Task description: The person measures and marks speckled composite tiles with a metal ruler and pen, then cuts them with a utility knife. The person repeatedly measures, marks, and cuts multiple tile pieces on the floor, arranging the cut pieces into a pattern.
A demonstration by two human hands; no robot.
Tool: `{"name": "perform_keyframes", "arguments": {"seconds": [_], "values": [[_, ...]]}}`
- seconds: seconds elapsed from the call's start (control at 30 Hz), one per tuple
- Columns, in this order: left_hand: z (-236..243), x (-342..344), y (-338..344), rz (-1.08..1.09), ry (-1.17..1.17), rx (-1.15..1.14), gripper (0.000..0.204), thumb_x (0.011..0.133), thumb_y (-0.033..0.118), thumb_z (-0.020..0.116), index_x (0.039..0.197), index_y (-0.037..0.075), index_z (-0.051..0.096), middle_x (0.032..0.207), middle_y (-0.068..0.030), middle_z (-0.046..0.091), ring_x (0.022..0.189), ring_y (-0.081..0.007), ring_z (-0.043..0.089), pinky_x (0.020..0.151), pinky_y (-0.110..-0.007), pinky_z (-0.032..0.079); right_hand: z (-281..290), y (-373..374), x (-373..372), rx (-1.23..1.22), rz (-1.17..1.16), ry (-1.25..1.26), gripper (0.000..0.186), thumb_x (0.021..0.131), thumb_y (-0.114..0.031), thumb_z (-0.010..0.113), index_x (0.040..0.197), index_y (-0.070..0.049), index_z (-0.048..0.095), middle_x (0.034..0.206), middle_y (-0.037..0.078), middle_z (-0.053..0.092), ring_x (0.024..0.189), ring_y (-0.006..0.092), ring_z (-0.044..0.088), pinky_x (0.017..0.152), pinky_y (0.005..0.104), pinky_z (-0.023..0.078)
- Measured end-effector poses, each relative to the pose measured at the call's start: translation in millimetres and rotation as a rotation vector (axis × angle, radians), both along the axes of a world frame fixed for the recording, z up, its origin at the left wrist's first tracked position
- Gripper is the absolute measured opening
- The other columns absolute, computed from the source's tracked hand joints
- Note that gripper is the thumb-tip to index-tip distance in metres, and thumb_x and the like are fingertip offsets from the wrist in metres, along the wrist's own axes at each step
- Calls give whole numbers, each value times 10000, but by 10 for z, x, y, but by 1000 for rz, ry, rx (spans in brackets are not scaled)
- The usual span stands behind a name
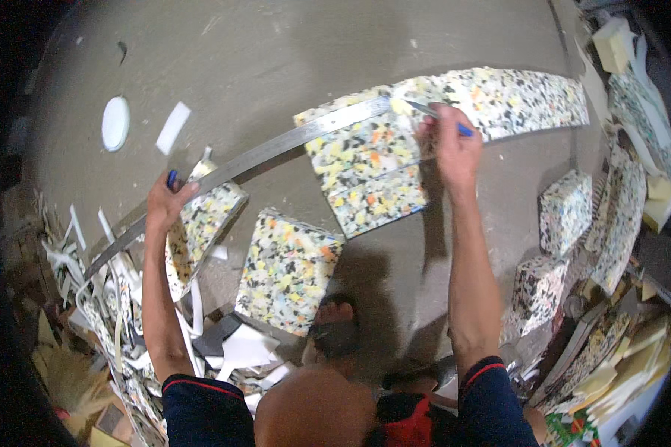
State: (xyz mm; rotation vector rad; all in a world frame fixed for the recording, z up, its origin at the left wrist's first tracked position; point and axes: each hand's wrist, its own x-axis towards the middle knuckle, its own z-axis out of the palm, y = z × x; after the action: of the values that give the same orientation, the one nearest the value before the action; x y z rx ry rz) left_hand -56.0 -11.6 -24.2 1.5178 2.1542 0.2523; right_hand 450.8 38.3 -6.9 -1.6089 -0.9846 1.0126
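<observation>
My left hand (168, 203) is closed round a long metal ruler (276, 143), with a small blue object (172, 179) showing at its fingers. The ruler slants up to the right, its far end lying over a speckled foam piece (373, 149). My right hand (455, 138) is closed on a slim pointed tool with a blue end (464, 130); whether it is a pen or a knife I cannot tell. Its tip points left, close to the ruler's end. Behind lies a long speckled foam strip (529, 100). Another foam block (209, 216) sits beneath the ruler beside my left hand.
A speckled foam block (291, 272) lies near my feet. White offcuts and strips (127, 328) heap up at lower left. More foam blocks (566, 208) and a pile of scraps (626, 328) line the right side. A white oval piece (115, 124) lies on the grey floor.
</observation>
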Motion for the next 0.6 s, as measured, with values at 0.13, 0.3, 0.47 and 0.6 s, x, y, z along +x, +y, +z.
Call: {"name": "perform_keyframes", "arguments": {"seconds": [0.13, 0.3, 0.47, 0.6], "values": [[12, 17, 19, 29, -7, 9, 583, 723, 513, 864, 890, 36, 573, 753, -11, 535, 699, -153, 479, 621, -341, 416, -157, 0, -4, 11, 121, -105, 301, 973, -178, 694, 1214, 3, 706, 940, 86, 740, 855, 116, 669, 793, 259, 539], [-65, -57, 17, 25, -105, 38, 588, 717, 523, 870, 877, 45, 568, 747, -1, 523, 693, -144, 472, 606, -331, 404, -163, 64, -87, 22, 174, -240, 315, 955, -187, 708, 1229, -32, 722, 937, 69, 738, 799, 103, 630, 755, 268, 526], [-130, -130, 8, 23, -69, 32, 597, 720, 522, 869, 893, 38, 566, 750, 2, 517, 692, -145, 466, 608, -326, 406, -139, 127, -137, 18, 195, -303, 324, 949, -216, 691, 1222, -47, 730, 899, 68, 736, 749, 117, 611, 720, 287, 522], [-109, -119, 6, 15, -88, 28, 606, 720, 528, 870, 907, 38, 565, 766, -2, 518, 701, -149, 468, 620, -325, 415, -117, 138, -131, 49, 222, -349, 327, 941, -229, 681, 1207, -47, 735, 881, 73, 734, 736, 116, 606, 709, 291, 519]]}}
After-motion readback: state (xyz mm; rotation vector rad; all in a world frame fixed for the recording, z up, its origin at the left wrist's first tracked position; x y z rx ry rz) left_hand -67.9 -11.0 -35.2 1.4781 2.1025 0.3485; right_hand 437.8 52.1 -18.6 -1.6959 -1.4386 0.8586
